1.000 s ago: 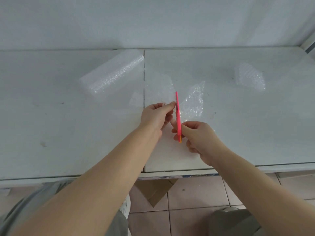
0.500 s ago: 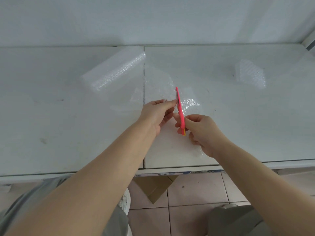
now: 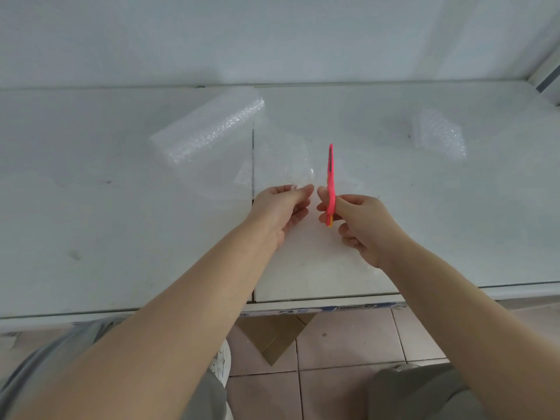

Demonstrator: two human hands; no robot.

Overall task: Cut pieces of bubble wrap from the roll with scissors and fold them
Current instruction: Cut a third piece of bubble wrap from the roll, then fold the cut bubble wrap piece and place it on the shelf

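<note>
View: head camera, looking down on the white table point(image 3: 91, 207).
Left hand point(image 3: 281, 207): thumb and fingertips closed in a pinch on the near edge of the bubble wrap sheet point(image 3: 298, 172).
Bubble wrap sheet: clear and hard to trace; ran from the pinch far-left toward the roll point(image 3: 209, 131), lifted slightly at the fingers.
Right hand point(image 3: 360, 225): fingers curled through and around the handles of the pink scissors point(image 3: 331, 177).
Scissors: seen edge-on, tips pointing far, just right of the left fingertips and apart from them; blade opening could not be told.
Roll: lay diagonally, far left of both hands.
Folded piece point(image 3: 436, 134): far right, well apart from the hands.
</note>
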